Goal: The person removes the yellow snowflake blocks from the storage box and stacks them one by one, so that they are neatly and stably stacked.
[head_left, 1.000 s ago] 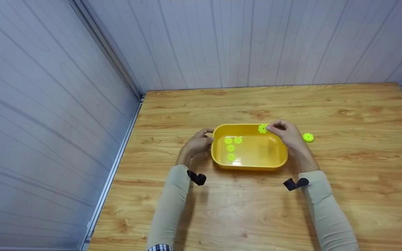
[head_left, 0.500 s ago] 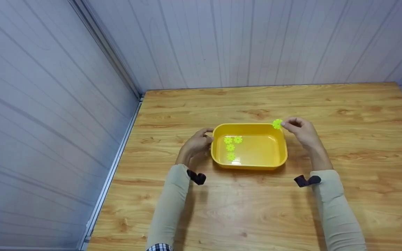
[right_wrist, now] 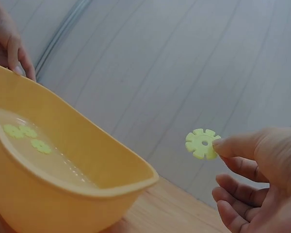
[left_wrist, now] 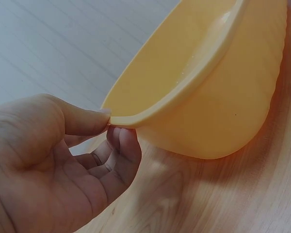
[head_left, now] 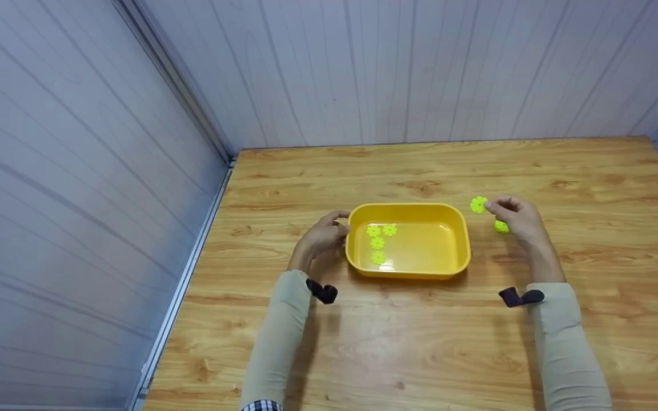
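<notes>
A yellow rectangular basin stands on the wooden table. My left hand pinches its left rim between thumb and fingers, as the left wrist view shows closely. To the right of the basin, above the table, my right hand pinches a notched lime-green disc with a small centre hole by its edge. Several like discs lie flat on the basin's floor, toward its left end. Another green piece lies on the table, partly covered by the right hand.
The wooden table meets a pale panelled wall at the back. A second panel with a metal frame runs along the left. Black wrist mounts sit on both sleeves.
My right hand has moved right with the pinched disc, from over the basin's back right corner to beyond its right side. The left hand and basin have stayed in place.
</notes>
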Demonstrator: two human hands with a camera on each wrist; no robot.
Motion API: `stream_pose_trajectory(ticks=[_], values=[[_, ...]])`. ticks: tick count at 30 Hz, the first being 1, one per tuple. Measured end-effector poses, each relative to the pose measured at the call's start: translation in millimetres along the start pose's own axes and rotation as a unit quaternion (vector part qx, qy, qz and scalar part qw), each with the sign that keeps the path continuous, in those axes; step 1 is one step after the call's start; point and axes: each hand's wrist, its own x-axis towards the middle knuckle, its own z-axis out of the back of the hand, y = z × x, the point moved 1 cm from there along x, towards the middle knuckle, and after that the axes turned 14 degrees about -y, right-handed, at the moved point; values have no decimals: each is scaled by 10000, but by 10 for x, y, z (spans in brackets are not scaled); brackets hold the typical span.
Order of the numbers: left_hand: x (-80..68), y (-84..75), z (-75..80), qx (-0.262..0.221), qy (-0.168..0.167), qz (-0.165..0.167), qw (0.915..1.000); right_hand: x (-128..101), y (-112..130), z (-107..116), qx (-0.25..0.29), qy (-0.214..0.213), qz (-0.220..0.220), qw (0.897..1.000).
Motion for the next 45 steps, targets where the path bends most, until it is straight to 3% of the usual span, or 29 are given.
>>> stream_pose_trajectory(ticks=[16, 24, 40, 45], values=[[-10, 3, 7, -78, 38, 17, 10000, 120, -383, 273, 213, -345, -578, 9975], [-9, -6, 7, 2, 5, 84, 10000, 93, -444, 358, -432, -373, -598, 9966], [-54, 16, 20, -131, 22, 254, 9996, 126, -505, 392, -1530, -394, -680, 9851], [-48, 17, 16, -203, 45, 283, 9994, 135, -519, 389, -1560, -393, -655, 9848]])
